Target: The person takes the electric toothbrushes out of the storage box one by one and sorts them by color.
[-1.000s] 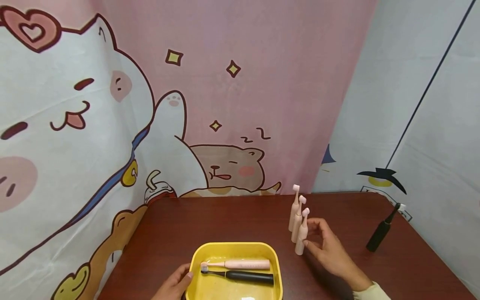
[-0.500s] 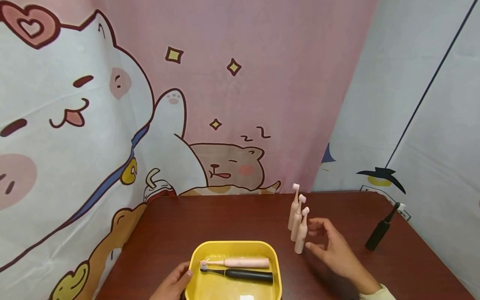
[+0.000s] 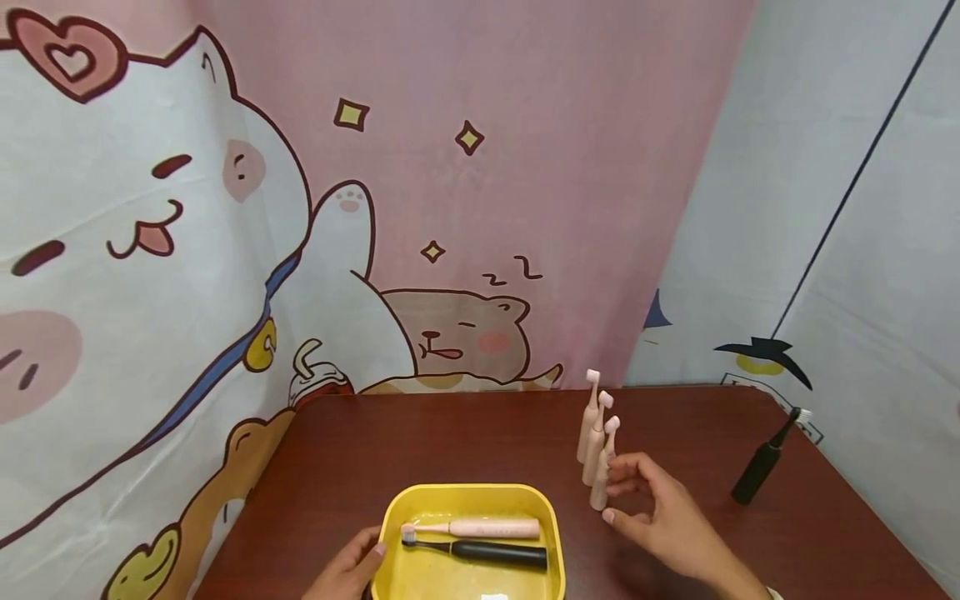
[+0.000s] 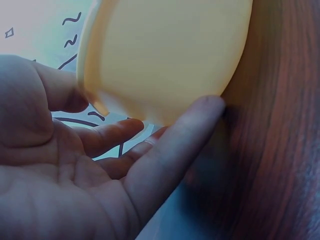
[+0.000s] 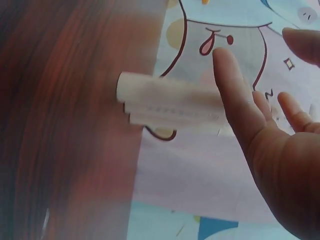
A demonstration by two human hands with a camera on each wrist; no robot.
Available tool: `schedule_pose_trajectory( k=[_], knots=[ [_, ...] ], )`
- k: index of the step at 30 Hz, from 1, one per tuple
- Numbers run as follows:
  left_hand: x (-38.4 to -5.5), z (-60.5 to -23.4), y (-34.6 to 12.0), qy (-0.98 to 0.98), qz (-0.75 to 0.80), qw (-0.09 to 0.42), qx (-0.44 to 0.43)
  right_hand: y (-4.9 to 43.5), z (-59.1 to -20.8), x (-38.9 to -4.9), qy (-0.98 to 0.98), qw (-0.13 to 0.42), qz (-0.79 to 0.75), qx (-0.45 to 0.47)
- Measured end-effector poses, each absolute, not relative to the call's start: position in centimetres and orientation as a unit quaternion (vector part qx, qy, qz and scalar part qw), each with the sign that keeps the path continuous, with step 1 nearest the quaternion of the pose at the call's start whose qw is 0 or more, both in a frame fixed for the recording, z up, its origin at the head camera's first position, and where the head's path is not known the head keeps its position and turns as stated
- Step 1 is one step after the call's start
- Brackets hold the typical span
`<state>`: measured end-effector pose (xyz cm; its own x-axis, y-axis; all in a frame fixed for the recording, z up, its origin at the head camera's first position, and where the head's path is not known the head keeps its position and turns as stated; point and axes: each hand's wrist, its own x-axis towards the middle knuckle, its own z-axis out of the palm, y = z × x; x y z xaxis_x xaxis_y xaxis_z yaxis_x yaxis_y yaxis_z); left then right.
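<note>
My left hand (image 3: 348, 568) grips the left side of a yellow plastic tray (image 3: 465, 493), its thumb at the rim; the tray's outer wall (image 4: 170, 55) fills much of the left wrist view. Inside lie a pink electric toothbrush (image 3: 498, 528) and a black electric toothbrush (image 3: 498, 554), heads to the left. Three pink electric toothbrushes stand upright in a row to the right. The right hand (image 3: 663, 521) reaches beside the nearest pink toothbrush (image 3: 599, 492), fingers and thumb apart, fingertips overlapping its body. In the right wrist view the row's handles (image 5: 170, 97) lie behind the spread fingers.
Another black electric toothbrush (image 3: 757, 471) stands upright at the right side of the dark wooden table (image 3: 435, 437). A printed cartoon curtain (image 3: 585, 208) hangs along the table's back and sides.
The right hand first draws slightly right, away from the nearest pink toothbrush, then comes back left beside it with fingertips overlapping it. The left hand and tray stay in place.
</note>
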<state>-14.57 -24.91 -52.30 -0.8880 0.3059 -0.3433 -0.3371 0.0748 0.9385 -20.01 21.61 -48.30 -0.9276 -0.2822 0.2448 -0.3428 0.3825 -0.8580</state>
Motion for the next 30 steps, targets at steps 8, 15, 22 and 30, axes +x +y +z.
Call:
schedule_pose_trajectory(
  k=[8, 15, 22, 30],
  knots=[
    [-14.5, -52.5, -24.7, 0.695, 0.683, 0.224, 0.003, 19.7, -47.7, -19.6, -0.829, -0.016, 0.512, 0.225],
    [-14.3, -52.4, -24.8, 0.689, 0.690, 0.220, 0.008, 17.4, -47.7, -20.2, -0.823, 0.005, 0.494, 0.282],
    [-14.5, -52.6, -24.9, 0.686, 0.692, 0.226, 0.000, 14.6, -47.2, -20.6, -0.799, -0.013, 0.491, 0.348],
    [-14.6, -52.7, -25.0, 0.679, 0.696, 0.235, -0.006, 11.5, -46.9, -21.1, -0.815, -0.048, 0.432, 0.384]
  ],
)
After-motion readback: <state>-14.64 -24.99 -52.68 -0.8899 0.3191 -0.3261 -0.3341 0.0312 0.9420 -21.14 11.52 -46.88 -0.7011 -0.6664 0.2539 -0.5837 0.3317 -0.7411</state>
